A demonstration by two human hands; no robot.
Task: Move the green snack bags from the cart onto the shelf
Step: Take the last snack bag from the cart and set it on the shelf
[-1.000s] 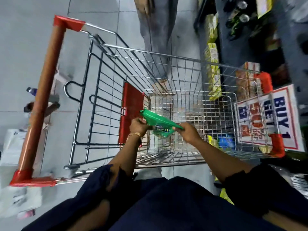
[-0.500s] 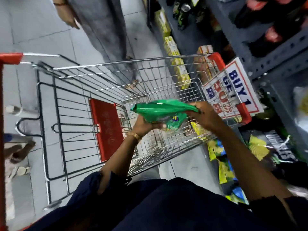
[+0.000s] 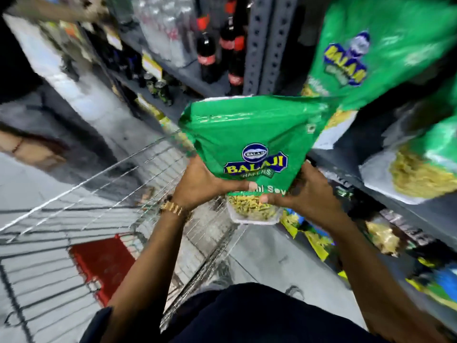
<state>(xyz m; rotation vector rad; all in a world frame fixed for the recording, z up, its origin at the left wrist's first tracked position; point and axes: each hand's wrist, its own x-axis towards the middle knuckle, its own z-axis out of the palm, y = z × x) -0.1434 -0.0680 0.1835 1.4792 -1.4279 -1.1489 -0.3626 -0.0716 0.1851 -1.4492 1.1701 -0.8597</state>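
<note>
I hold one green snack bag (image 3: 252, 134) upright in front of me with both hands. My left hand (image 3: 200, 184) grips its lower left edge and my right hand (image 3: 304, 194) grips its lower right edge. The bag has a clear window at the bottom showing yellow snack. It hangs above the far corner of the wire cart (image 3: 153, 219) and just left of the grey shelf (image 3: 371, 184). More green bags of the same kind (image 3: 366, 45) (image 3: 430, 157) stand on the shelf at the upper right.
Dark soda bottles (image 3: 207, 53) and a grey perforated upright (image 3: 267, 40) stand behind the held bag. Yellow and blue snack packs (image 3: 319, 241) fill the lower shelf at right. The cart's red flap (image 3: 103, 263) is at lower left. Another person (image 3: 32, 147) stands at far left.
Both hands have lifted the green bag up out of the cart and turned it upright towards the shelf on the right. My view has swung from the cart up to the shelf.
</note>
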